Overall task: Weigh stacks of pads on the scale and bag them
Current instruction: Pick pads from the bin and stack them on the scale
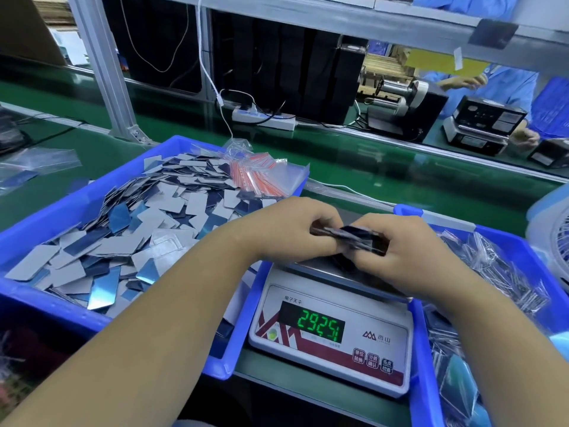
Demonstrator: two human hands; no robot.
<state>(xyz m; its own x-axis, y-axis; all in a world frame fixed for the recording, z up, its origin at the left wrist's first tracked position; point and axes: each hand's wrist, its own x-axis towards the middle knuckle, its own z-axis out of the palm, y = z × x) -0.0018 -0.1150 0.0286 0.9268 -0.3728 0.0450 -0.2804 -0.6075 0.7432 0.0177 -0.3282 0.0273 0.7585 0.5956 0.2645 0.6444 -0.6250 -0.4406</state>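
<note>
The left hand (295,231) and the right hand (403,251) meet just above the steel platform of the white digital scale (331,337). Both hands have fingers curled round a small stack of dark thin rectangular pads (349,237), one hand at each end; the stack is held slightly tilted and blurred, so the pad count cannot be told. Something dark lies on the platform under the hands; its nature cannot be told. The scale's green display is lit; the digits are smeared. The scale stands on the green bench (354,167), between two containers. To its left, the large blue plastic tray (46,217) holds a loose heap of grey and blue pads (129,238), with a bundle of clear red-striped bags (258,175) at its far corner. To its right, a second blue plastic bin (418,359) holds clear filled bags (498,272).
</note>
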